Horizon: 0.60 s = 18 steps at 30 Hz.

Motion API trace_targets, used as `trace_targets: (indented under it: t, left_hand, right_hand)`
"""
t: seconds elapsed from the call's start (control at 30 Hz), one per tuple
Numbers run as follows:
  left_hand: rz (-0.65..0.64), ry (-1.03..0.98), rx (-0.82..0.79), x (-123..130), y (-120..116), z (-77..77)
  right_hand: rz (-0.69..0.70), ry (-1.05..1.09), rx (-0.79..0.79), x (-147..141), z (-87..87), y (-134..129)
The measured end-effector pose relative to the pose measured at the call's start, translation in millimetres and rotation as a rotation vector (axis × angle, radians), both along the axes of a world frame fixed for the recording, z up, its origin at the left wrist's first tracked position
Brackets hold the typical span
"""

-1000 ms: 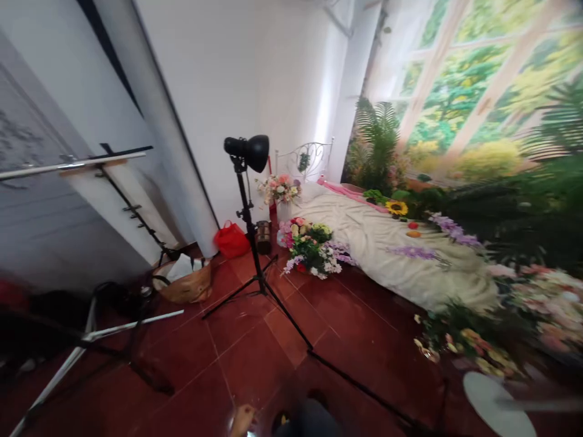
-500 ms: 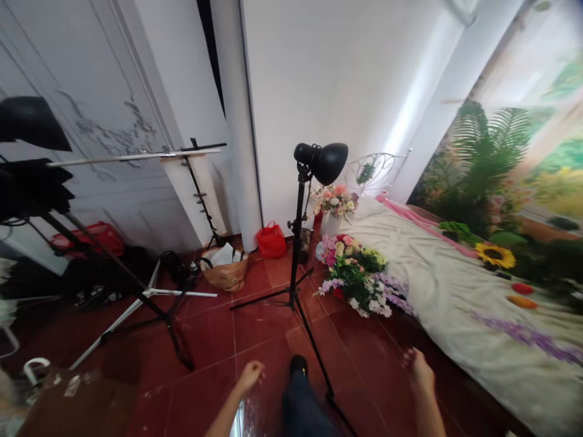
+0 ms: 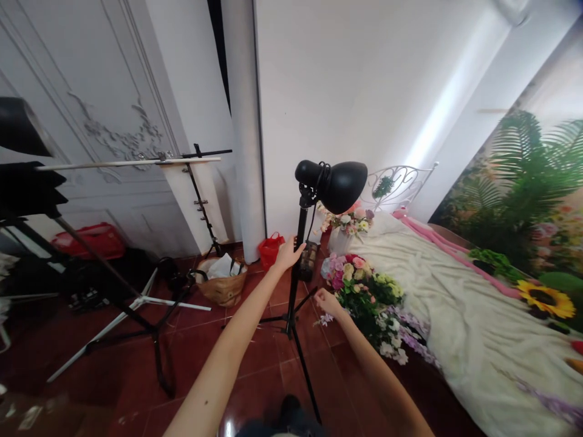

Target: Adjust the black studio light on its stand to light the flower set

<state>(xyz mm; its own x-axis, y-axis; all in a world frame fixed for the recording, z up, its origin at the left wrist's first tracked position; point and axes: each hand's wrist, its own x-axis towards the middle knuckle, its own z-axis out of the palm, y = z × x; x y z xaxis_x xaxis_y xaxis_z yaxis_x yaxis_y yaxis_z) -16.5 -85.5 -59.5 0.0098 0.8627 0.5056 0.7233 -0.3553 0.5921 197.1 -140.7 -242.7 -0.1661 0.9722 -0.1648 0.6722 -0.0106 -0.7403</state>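
A black light stand stands upright in front of me, with a black lamp head on top, tilted to the right. A cable hangs down beside its pole. My left hand is closed around the pole below the lamp. Just right of the stand, lower down, my right hand hovers with its fingers curled together. Nothing shows in it, and a stand leg ends near its fingertips in view. Beyond this hand sits a bunch of artificial flowers.
To the right is a bed with a cream cover, a pink cloth and a sunflower. Behind stand a wicker basket, a red bag and a flower vase. Other stands occupy the left. Red tiles cover the floor.
Both hands have risen from low in the view and reached forward. The left has taken hold of the stand's pole; the right has moved inward beside it. The lamp appears closer.
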Motion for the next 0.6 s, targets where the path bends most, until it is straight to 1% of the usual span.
trace_targets:
  t: [0.07,0.1,0.17,0.23,0.3,0.37,0.47,0.6]
  left_hand:
    - [-0.030,0.031,-0.114,7,16,1.5]
    - [-0.023,0.038,-0.148,9,21,-1.6]
    - [0.009,0.035,-0.146,10,27,-11.9]
    - [0.036,0.010,-0.086,10,29,-23.3]
    - [0.051,-0.021,-0.010,9,32,-32.2]
    - [0.049,-0.042,0.054,8,36,-37.7]
    - [0.039,-0.049,0.105,6,43,-41.0]
    - [0.038,-0.042,0.117,4,48,-41.8]
  right_hand:
    - [0.054,-0.125,0.142,-13,18.1,29]
    - [0.062,-0.185,0.208,-19,26.8,42]
    - [0.045,-0.302,0.283,-32,42.9,64]
    - [0.061,-0.398,0.297,-43,56.9,82]
    - [0.124,-0.494,0.289,-52,69.1,98]
    - [0.197,-0.592,0.281,-58,79.5,113]
    - [0.260,-0.699,0.278,-64,90.9,133]
    - [0.359,-0.754,0.256,-68,99.7,158]
